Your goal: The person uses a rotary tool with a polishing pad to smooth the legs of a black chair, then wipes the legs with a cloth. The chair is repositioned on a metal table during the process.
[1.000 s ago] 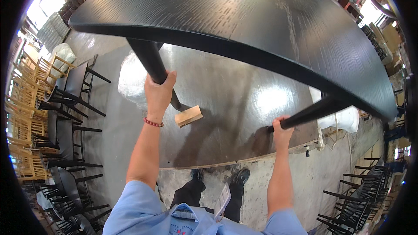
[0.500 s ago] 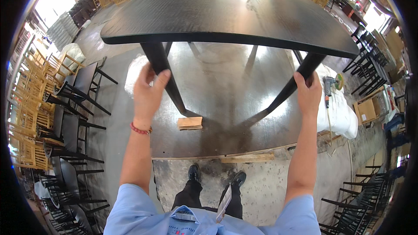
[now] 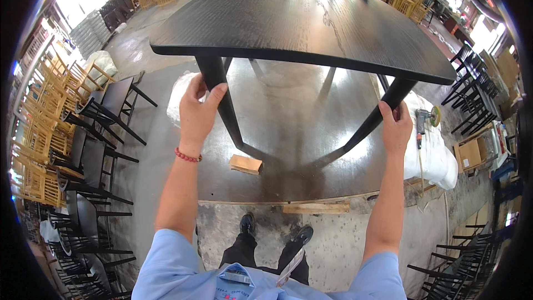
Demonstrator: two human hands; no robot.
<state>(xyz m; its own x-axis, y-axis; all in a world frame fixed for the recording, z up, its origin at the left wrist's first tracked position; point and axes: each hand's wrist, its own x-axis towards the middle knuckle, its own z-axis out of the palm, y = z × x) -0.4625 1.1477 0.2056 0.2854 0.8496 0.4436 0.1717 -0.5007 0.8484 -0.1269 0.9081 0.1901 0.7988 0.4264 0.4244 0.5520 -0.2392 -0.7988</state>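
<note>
Left hand (image 3: 197, 112) and right hand (image 3: 395, 129) each clench a front leg of the black chair (image 3: 300, 19), seat level above them, backrest beyond.

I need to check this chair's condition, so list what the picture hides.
Head view only:
- Chair backrest: cut off by the top edge.
- Rear legs and underside: hidden by the seat.
- Left hand and right hand palms: hidden by their backs.
- Small power tool: too small to identify.
</note>
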